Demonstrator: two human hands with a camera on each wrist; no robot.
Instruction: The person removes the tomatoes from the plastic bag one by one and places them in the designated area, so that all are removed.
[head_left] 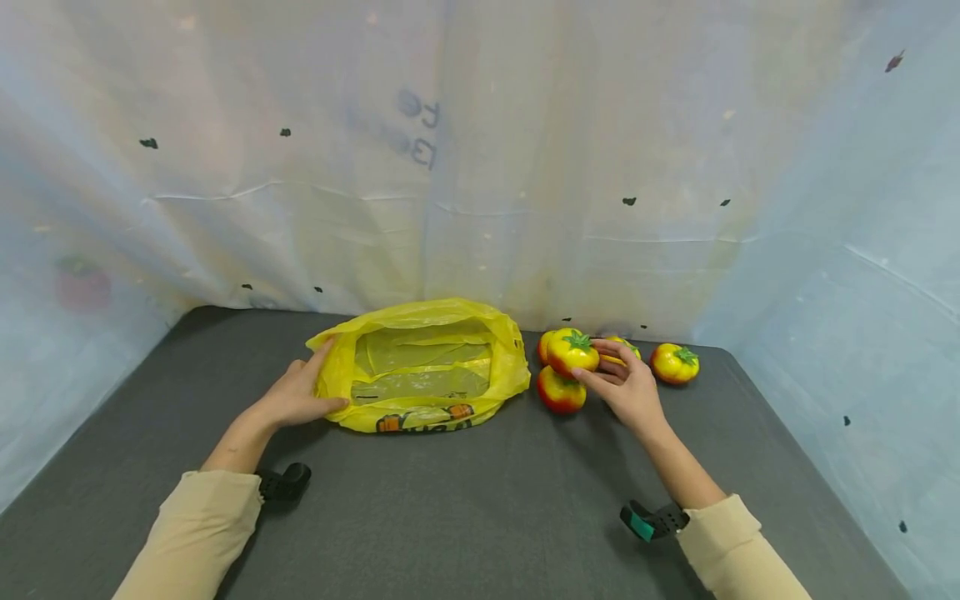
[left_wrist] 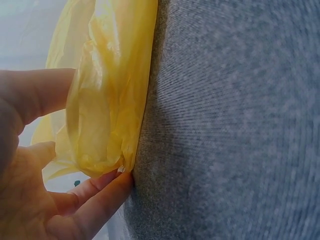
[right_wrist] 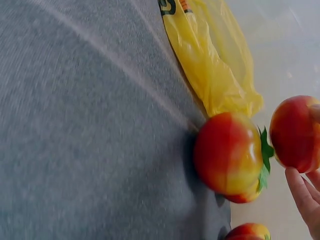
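A yellow plastic bag lies on the table with its mouth spread wide; its interior shows no contents. My left hand holds the bag's left end, thumb at the front and fingers toward the back. Seen from the left wrist, thumb and fingers straddle the yellow film. Right of the bag, my right hand grips a red-and-yellow persimmon with a green leafy top. This persimmon is raised off the table in the right wrist view, beside another persimmon resting there.
One persimmon sits just in front of the held one, with another partly hidden behind it. A further persimmon shows behind my right fingers, and one stands farther right. Pale sheeting encloses the dark table at back and sides.
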